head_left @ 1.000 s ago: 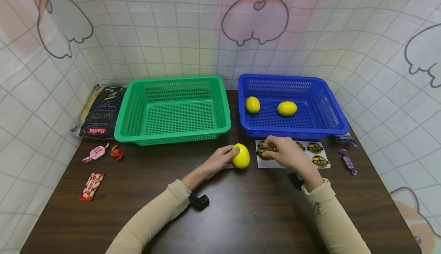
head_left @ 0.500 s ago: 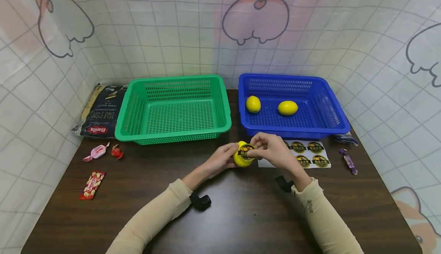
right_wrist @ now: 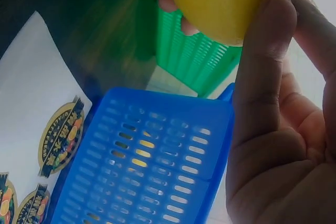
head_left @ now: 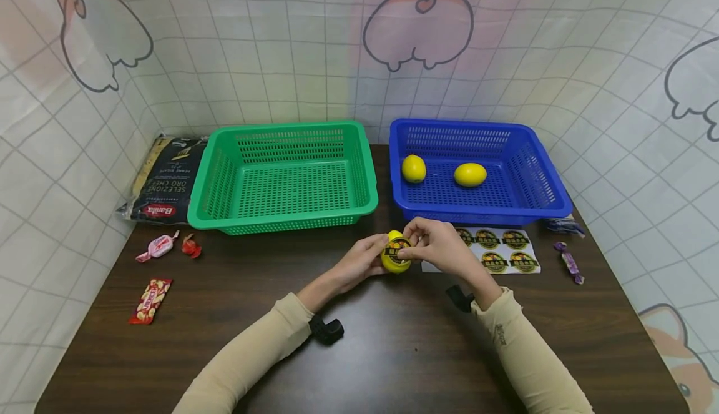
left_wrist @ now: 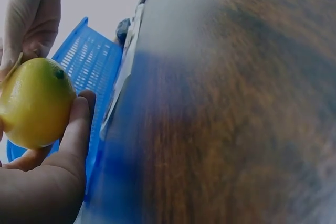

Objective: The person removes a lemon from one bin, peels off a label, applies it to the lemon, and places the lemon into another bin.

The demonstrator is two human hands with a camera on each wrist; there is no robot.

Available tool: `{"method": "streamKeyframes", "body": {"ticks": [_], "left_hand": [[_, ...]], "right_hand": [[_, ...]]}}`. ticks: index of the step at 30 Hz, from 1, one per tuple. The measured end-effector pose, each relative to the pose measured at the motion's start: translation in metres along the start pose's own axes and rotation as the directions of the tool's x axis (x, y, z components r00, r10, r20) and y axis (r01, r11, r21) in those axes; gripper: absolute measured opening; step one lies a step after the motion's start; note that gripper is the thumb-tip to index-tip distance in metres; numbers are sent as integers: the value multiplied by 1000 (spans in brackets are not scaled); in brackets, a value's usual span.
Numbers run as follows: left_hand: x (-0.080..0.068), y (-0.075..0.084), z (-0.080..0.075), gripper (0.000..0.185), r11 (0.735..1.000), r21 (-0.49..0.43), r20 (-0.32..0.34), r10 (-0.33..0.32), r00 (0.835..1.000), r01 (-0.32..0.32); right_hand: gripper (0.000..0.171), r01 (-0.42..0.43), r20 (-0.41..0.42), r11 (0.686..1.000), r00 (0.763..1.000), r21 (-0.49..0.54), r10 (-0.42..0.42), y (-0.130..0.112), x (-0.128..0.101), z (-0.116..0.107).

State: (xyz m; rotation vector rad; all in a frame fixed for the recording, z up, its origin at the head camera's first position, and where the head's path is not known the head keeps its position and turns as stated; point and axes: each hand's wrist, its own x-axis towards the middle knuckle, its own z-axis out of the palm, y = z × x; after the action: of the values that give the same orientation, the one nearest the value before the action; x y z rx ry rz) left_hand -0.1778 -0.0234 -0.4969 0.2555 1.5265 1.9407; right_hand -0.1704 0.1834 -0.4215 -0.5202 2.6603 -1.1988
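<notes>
Nearest you on the table, a red snack packet lies off to the left. Past it, your left grip has fingers and thumb curled round the lemon, which is held up off the table, in front of the gap between the baskets. Your right grip pinches the edge of a round sticker against the lemon's near face; you can't tell whether all of it touches.

The lemon looks firm, fairly light and smooth-skinned, so it may twist under a push — cradle it round the belly, leaving the labelled face free. The sticker is probably thin, quick to crease and tacky beneath; take it by the rim only.

Just beyond your right grip is the sticker sheet, partly hidden by your fingers. Farther back, the blue basket holds two loose lemons — apart from each other — and the green basket stands to its left.
</notes>
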Motion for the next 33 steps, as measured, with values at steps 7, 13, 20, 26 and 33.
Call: {"method": "streamKeyframes", "body": {"ticks": [7, 13, 20, 26, 33], "left_hand": [[-1, 3, 2, 58, 999, 37, -9, -23, 1000, 24], [-2, 3, 4, 52, 994, 108, 32, 6, 999, -10], [-3, 1, 1, 51, 992, 122, 50, 32, 998, -38], [-6, 5, -1, 53, 994, 91, 79, 53, 995, -60], [-8, 6, -3, 56, 994, 8, 128, 107, 986, -109]], "right_hand": [[32, -9, 33, 999, 999, -38, 10, 0, 1, -1], [34, 29, 44, 998, 999, -60, -27, 3, 1, 0], [34, 18, 11, 999, 1000, -29, -18, 5, 0, 3], [37, -14, -29, 1000, 999, -6, 14, 8, -1, 2], [48, -50, 31, 997, 998, 61, 49, 7, -3, 11]]}}
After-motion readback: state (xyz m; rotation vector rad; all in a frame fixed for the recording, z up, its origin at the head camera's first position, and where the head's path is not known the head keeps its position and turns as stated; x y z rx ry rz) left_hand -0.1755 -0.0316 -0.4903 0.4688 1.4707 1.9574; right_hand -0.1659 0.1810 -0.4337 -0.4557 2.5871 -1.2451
